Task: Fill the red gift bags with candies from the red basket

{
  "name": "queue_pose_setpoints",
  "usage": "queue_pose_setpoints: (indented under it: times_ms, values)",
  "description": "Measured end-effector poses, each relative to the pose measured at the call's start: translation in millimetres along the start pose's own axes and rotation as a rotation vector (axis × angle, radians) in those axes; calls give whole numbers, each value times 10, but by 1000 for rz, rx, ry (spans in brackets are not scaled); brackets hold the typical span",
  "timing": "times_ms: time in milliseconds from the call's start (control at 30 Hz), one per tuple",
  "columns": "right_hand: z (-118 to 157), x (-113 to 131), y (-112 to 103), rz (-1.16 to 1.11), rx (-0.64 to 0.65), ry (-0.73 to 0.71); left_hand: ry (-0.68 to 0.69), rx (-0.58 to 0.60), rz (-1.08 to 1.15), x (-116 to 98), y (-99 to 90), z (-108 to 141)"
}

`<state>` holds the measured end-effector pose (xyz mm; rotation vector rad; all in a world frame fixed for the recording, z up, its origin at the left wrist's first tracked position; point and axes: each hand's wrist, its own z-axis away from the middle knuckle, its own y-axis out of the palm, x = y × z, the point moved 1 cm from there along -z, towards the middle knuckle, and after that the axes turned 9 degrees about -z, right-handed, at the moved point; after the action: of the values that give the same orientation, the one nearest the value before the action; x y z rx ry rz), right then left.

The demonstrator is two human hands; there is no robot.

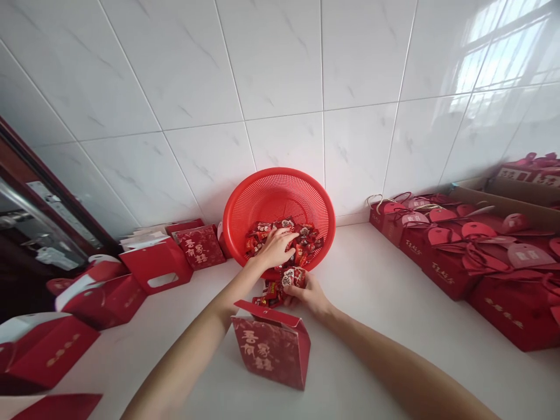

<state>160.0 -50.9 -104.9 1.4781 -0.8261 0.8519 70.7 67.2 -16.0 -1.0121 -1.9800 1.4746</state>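
Note:
A red plastic basket (280, 181), tilted towards me against the wall, holds many small wrapped candies (310, 240) in red and dark wrappers. Inside it, my left hand (277, 247) rests on the candies with its fingers apart. Just below the basket's front rim, my right hand (311, 295) grips a red candy packet (294, 277) with a white label. More red wrapped candies (272, 291) lie beside that hand, some partly hidden. Between my forearms a dark red gift box (272, 349) with gold characters stands upright, its top flap folded over.
Red boxes (156, 262) stand open along the left, with a patterned box (199, 246) near the basket. On the right, rows of filled-looking red boxes with bows (450, 256) sit close together. A tiled wall (284, 70) backs the white counter (363, 280).

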Motion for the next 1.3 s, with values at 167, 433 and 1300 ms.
queue_pose_setpoints:
  times_ms: [167, 433, 1300]
  values:
    - [7, 15, 3, -3, 9, 7, -43, -37, 42, -82, 102, -76]
    - [-22, -12, -4, -38, 3, -17, -101, -205, 207, -69, 124, -182]
    - [6, 46, -53, -172, -96, -87, -320, -59, 814, -58, 92, 993]
